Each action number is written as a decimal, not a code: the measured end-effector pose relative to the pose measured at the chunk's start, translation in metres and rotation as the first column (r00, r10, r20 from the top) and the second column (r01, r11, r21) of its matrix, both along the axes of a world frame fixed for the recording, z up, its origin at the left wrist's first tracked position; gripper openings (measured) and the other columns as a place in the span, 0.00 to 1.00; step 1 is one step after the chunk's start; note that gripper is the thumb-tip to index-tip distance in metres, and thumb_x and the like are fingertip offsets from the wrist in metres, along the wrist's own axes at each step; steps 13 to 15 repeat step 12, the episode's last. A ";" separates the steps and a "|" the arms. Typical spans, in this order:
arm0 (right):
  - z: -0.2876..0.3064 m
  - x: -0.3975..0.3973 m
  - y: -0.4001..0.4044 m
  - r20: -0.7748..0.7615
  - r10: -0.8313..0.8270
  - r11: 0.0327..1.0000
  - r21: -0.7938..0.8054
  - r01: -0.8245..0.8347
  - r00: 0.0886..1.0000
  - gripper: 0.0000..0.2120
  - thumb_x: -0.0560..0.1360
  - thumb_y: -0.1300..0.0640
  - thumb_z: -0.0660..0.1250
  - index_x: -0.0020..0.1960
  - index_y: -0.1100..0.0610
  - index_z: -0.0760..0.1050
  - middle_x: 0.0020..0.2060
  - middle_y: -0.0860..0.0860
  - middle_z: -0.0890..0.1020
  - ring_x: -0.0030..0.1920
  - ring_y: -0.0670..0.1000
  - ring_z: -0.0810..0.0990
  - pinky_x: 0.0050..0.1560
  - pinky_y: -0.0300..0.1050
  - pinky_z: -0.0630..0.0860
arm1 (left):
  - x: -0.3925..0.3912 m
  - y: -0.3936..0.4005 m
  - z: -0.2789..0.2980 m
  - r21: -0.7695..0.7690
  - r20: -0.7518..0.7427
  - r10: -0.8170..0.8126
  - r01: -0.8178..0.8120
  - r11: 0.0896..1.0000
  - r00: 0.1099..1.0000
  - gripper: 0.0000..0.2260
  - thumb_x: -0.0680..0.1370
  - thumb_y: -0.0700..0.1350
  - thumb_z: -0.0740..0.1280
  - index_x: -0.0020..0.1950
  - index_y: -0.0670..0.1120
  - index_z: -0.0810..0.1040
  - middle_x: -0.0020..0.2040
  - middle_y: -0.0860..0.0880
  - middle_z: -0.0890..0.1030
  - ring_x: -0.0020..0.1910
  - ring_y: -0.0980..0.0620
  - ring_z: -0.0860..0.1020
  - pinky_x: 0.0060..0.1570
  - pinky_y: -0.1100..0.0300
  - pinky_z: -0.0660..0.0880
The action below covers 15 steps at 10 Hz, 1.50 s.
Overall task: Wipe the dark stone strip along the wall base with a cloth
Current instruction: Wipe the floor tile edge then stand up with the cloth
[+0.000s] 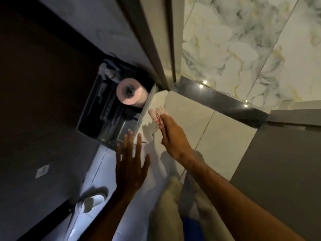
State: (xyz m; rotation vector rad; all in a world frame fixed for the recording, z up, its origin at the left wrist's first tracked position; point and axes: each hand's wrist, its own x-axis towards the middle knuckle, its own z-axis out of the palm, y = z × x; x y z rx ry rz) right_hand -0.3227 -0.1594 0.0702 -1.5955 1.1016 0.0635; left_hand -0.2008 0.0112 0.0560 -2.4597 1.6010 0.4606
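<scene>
A dark polished stone strip [224, 102] runs diagonally from the door frame corner toward the right, between marbled wall tiles and pale tiles. My right hand [172, 134] reaches over the pale tiles, fingers closed on a small white-and-red cloth [159, 115] that sticks out past the fingertips. The cloth lies left of and below the strip, apart from it. My left hand [130, 164] is held flat with fingers spread, holding nothing, lower left of the cloth.
A pink toilet roll [131, 93] sits in a dark plastic holder [106, 110] left of the cloth. A door frame [156, 40] rises above the corner. A white fixture with a handle [90, 202] is lower left. My light trouser legs [173, 206] show below.
</scene>
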 end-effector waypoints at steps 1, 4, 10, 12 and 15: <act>0.023 0.036 0.039 0.066 0.032 0.998 0.055 -0.036 0.997 0.24 0.90 0.55 0.60 0.85 0.57 0.65 0.83 0.58 0.71 0.81 0.60 0.72 0.83 0.56 0.70 | 0.047 0.032 0.022 -0.039 0.078 0.076 -0.073 0.997 0.994 0.33 0.90 0.61 0.53 0.88 0.41 0.67 0.89 0.34 0.66 0.87 0.33 0.67 0.83 0.29 0.69; -0.004 0.166 0.092 0.021 -0.100 0.979 0.183 0.094 0.995 0.16 0.88 0.56 0.64 0.75 0.57 0.75 0.69 0.60 0.83 0.64 0.58 0.84 0.61 0.39 0.82 | 0.161 0.028 -0.009 -0.073 -0.010 0.099 -0.100 0.992 0.995 0.33 0.89 0.58 0.55 0.89 0.39 0.65 0.89 0.32 0.64 0.87 0.30 0.66 0.84 0.27 0.66; -0.164 0.255 0.158 -0.507 0.022 0.999 0.044 0.001 0.862 0.60 0.81 0.40 0.73 0.87 0.59 0.29 0.89 0.58 0.34 0.90 0.59 0.33 0.89 0.56 0.35 | 0.234 -0.022 -0.137 -0.134 0.005 -0.291 0.289 0.948 0.957 0.42 0.87 0.66 0.56 0.93 0.45 0.46 0.93 0.37 0.53 0.92 0.34 0.52 0.90 0.32 0.54; -0.134 0.253 0.145 -0.352 -0.057 0.978 0.169 0.124 0.934 0.55 0.80 0.42 0.76 0.90 0.54 0.42 0.91 0.56 0.47 0.91 0.60 0.50 0.90 0.58 0.58 | 0.234 -0.028 -0.119 -0.090 -0.002 -0.251 0.250 0.964 0.968 0.44 0.85 0.67 0.57 0.93 0.45 0.46 0.94 0.38 0.51 0.93 0.35 0.50 0.90 0.32 0.54; -0.134 0.253 0.145 -0.352 -0.057 0.978 0.169 0.124 0.934 0.55 0.80 0.42 0.76 0.90 0.54 0.42 0.91 0.56 0.47 0.91 0.60 0.50 0.90 0.58 0.58 | 0.234 -0.028 -0.119 -0.090 -0.002 -0.251 0.250 0.964 0.968 0.44 0.85 0.67 0.57 0.93 0.45 0.46 0.94 0.38 0.51 0.93 0.35 0.50 0.90 0.32 0.54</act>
